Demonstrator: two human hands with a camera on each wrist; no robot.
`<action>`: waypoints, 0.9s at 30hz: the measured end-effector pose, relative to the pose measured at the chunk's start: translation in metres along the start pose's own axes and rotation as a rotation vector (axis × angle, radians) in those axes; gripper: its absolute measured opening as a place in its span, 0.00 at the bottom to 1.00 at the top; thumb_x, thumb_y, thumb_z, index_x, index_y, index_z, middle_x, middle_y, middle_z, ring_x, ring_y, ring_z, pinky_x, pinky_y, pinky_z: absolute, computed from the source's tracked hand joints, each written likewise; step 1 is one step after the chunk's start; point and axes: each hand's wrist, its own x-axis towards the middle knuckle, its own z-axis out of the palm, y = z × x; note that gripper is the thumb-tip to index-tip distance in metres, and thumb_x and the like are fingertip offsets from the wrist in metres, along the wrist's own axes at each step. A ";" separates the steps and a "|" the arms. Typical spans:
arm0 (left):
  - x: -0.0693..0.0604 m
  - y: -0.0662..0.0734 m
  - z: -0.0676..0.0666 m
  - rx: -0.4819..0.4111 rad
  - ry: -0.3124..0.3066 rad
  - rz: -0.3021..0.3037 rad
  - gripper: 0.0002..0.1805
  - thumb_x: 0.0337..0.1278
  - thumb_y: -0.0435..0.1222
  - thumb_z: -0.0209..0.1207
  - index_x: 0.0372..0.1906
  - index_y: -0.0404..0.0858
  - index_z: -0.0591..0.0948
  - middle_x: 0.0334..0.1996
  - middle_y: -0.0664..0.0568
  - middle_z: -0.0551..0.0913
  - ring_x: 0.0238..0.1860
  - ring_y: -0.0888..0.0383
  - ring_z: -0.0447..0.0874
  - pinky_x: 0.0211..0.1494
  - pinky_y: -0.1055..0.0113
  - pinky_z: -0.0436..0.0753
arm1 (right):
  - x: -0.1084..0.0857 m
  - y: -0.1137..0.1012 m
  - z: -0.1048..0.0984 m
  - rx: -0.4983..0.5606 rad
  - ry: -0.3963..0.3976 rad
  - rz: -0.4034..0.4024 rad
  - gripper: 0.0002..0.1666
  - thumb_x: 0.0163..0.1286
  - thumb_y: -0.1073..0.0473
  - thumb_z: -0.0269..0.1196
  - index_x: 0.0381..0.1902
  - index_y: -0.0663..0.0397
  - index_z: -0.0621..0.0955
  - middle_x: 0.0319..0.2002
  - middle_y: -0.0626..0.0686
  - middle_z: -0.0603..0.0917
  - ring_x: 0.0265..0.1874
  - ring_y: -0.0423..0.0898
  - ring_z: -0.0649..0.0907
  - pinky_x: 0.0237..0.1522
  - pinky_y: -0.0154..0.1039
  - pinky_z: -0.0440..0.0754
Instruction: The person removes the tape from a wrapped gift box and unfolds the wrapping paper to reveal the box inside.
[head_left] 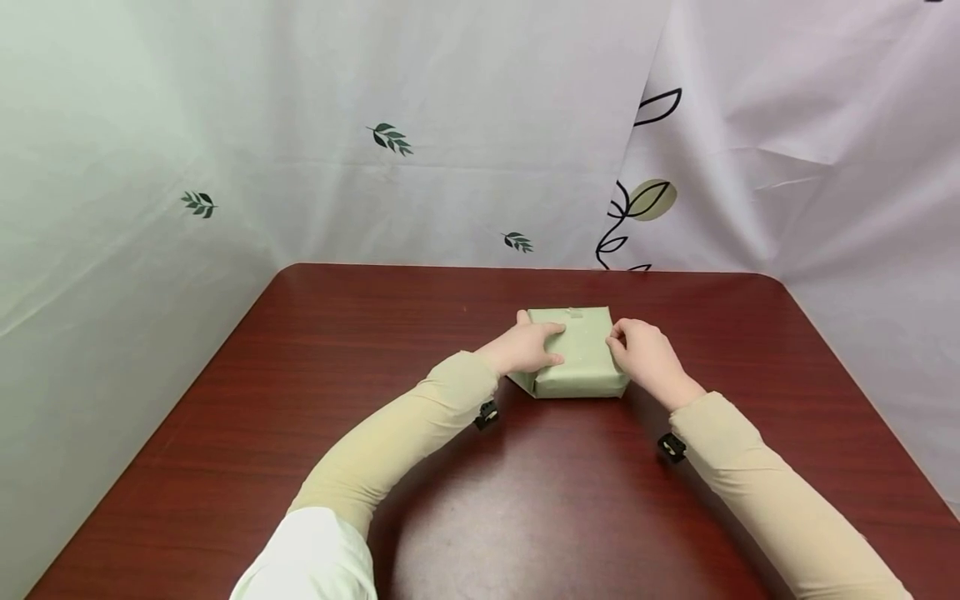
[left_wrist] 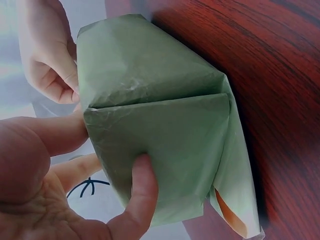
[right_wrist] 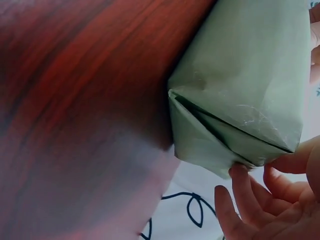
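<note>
As I look in through the head view, the green-wrapped package (head_left: 583,354) sits on the dark red desk (head_left: 337,358), a little right of the middle and nearer the far edge. I see the left grip (head_left: 525,346) spread over the package's left side: two digits rest on top, and in the left wrist view another finger presses the folded end. Below that finger, a loose flap (left_wrist: 232,165) bulges out near the desk. The right grip (head_left: 647,354) pinches the package's upper right edge between thumb and forefinger; in my right wrist view another fingertip touches the partly gaping end fold (right_wrist: 194,142). Beige sleeves (head_left: 405,433) cover both forearms.
</note>
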 end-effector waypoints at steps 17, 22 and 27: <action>-0.001 0.003 -0.001 -0.016 -0.006 -0.005 0.32 0.63 0.43 0.57 0.70 0.43 0.65 0.65 0.48 0.71 0.65 0.45 0.56 0.61 0.62 0.72 | -0.002 0.018 -0.004 0.513 -0.149 0.301 0.14 0.76 0.62 0.41 0.41 0.69 0.69 0.55 0.71 0.74 0.49 0.55 0.80 0.51 0.44 0.79; 0.001 0.003 -0.005 -0.015 -0.048 -0.020 0.32 0.63 0.43 0.57 0.71 0.43 0.63 0.66 0.47 0.69 0.70 0.44 0.50 0.65 0.62 0.69 | -0.003 0.020 -0.005 0.656 -0.174 0.316 0.13 0.76 0.63 0.42 0.43 0.70 0.69 0.56 0.72 0.72 0.39 0.33 0.77 0.49 0.36 0.80; 0.002 0.011 -0.016 -0.034 -0.125 -0.103 0.39 0.63 0.47 0.55 0.74 0.43 0.54 0.70 0.39 0.58 0.72 0.45 0.49 0.66 0.58 0.67 | -0.003 0.021 -0.005 0.694 -0.196 0.319 0.14 0.76 0.62 0.42 0.44 0.70 0.68 0.58 0.72 0.70 0.41 0.33 0.77 0.50 0.35 0.79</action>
